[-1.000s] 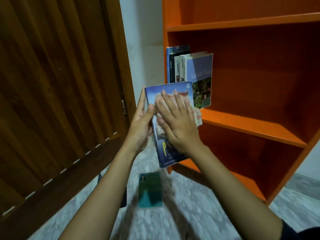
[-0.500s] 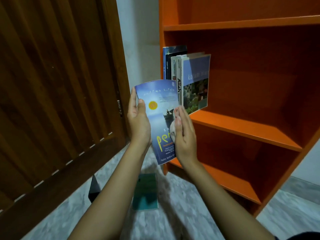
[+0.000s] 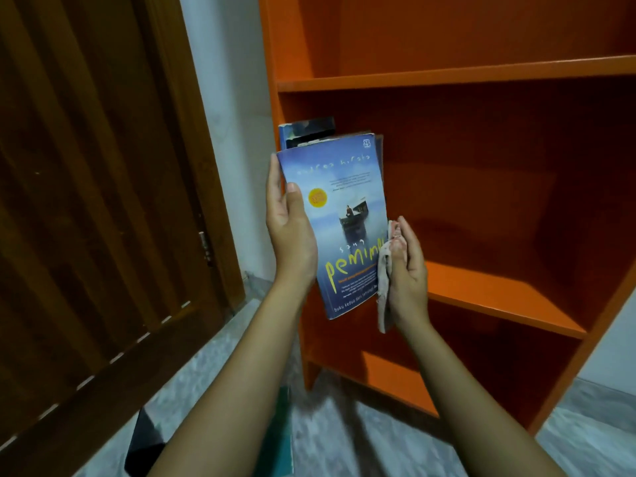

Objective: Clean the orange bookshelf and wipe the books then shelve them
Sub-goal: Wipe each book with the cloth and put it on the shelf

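A blue paperback (image 3: pixel 344 228) with yellow title lettering stands upright in front of the orange bookshelf (image 3: pixel 481 77). My left hand (image 3: pixel 289 228) grips its left edge, thumb on the cover. At the book's right edge, my right hand (image 3: pixel 407 270) holds a pale cloth (image 3: pixel 385 290) against it. Behind the paperback, a few shelved books (image 3: pixel 309 132) stand at the left end of the middle shelf, mostly hidden.
A dark wooden door (image 3: pixel 96 201) fills the left. On the grey floor below lie a teal book (image 3: pixel 284 435) and a dark object (image 3: pixel 144 442), partly behind my left arm. The right part of the middle shelf (image 3: pixel 499 297) holds nothing.
The paperback has risen from below the shelf to in front of the shelved books. My right hand slid off the cover to its right edge with the cloth.
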A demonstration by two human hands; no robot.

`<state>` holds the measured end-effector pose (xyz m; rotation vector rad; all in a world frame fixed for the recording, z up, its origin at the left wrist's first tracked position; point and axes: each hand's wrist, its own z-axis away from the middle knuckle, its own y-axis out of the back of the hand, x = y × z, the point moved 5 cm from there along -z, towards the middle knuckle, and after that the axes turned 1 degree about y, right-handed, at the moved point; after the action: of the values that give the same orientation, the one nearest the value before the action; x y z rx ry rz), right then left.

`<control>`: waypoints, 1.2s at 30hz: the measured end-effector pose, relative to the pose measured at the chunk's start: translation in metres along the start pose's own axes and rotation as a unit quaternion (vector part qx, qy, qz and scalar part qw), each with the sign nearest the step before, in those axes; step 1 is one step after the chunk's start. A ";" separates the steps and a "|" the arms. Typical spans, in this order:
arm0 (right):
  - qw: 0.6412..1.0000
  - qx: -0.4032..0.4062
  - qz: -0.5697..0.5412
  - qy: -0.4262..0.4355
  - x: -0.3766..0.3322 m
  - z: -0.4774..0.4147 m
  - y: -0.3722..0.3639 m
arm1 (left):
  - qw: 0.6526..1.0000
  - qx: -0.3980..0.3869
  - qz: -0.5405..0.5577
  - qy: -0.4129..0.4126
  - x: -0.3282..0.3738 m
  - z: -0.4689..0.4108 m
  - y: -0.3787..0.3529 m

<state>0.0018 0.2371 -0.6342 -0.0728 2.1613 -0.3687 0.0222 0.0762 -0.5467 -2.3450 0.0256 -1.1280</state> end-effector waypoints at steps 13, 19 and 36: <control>0.995 -0.036 -0.021 -0.090 0.076 -0.131 0.037 | 0.984 -0.012 -0.104 -0.147 -0.089 -0.048 -0.076; 0.993 -0.035 -0.031 -0.106 0.101 -0.146 0.026 | 0.960 -0.038 -0.201 -0.190 -0.115 -0.051 -0.067; 0.993 -0.020 -0.009 -0.116 0.109 -0.148 0.018 | 0.833 -0.048 -0.465 -0.297 -0.101 -0.044 -0.050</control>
<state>-0.1799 0.2683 -0.6453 -0.1502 1.9385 -0.3098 -0.0862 0.1232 -0.5733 -2.7364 -1.4394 -0.6754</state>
